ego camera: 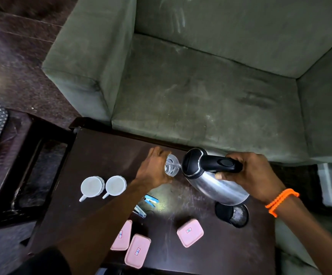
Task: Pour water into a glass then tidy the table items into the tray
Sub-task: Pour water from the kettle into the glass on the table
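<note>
A clear glass (172, 165) stands near the far edge of the dark wooden table (101, 155). My left hand (154, 167) wraps around its left side. My right hand (248, 173) grips the black handle of a steel kettle (210, 175), tilted left with its spout over the glass. A thin stream of water runs into the glass. Two white mugs (104, 186) sit left of my left arm. Three pink lidded boxes (190, 232) lie near the front edge. No tray is clearly in view.
A blue stapler (150, 200) and a nail clipper (140, 211) lie mid-table beside my left arm. A black mesh holder (232, 214) lies under the kettle's base. A green sofa (210, 76) stands behind the table. A dark side table (18, 155) is at left.
</note>
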Available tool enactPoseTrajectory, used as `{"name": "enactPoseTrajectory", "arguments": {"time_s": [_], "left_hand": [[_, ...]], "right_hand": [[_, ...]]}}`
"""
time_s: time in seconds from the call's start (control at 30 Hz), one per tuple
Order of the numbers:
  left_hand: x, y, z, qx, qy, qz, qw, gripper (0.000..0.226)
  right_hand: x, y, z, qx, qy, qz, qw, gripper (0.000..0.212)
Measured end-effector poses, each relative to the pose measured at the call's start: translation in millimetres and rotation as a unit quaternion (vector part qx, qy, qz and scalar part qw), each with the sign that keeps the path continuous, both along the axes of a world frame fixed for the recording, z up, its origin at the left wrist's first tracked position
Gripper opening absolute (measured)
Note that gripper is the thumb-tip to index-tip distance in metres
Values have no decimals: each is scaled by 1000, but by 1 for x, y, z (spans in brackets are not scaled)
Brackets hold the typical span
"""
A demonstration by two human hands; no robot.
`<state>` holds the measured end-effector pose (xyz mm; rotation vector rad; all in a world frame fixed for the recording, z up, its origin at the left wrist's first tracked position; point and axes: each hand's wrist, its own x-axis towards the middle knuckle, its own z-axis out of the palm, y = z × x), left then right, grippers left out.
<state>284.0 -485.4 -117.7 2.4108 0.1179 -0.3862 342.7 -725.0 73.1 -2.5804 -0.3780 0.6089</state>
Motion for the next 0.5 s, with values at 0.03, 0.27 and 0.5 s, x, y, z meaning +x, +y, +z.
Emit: {"name": "enactPoseTrajectory", "arguments": {"time_s": [0.03,0.27,0.5], "left_hand": [[0,0,-1,2,-1,0,1000,98],[2,0,-8,8,3,3,1000,100],[1,-6,-11,7,12,3,1000,101]], "right_hand": [[0,0,4,-4,0,2,1000,30],[-1,-4,37,-27,-4,9,1000,28],[-2,-12,67,-48,-31,37,998,27]]}}
